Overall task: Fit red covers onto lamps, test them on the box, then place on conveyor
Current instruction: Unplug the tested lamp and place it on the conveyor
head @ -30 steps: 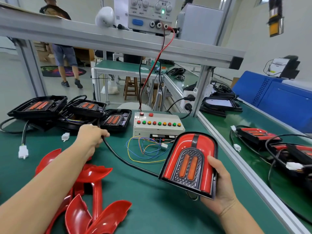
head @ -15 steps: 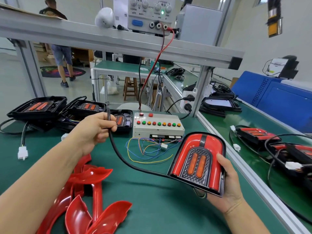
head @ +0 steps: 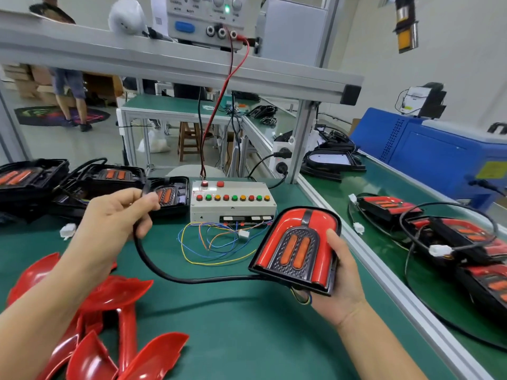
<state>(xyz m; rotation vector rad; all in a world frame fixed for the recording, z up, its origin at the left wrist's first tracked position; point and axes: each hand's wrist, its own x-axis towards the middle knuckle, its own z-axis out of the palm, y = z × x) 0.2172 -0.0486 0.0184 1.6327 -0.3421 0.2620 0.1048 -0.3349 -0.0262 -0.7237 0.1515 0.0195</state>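
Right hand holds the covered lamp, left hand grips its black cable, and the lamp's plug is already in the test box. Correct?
Not quite. The head view shows the right hand holding the lamp and the left hand gripping its black cable, but the cable runs up into that hand, not to the test box. The lamp is not yet plugged in.

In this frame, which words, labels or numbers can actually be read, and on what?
None can be read.
White power supply unit on the shelf: small print under its knobs, blurred.
Yellow sticker on the blue machine cabinet: too blurred.
White test box with coloured buttons: no legible markings.
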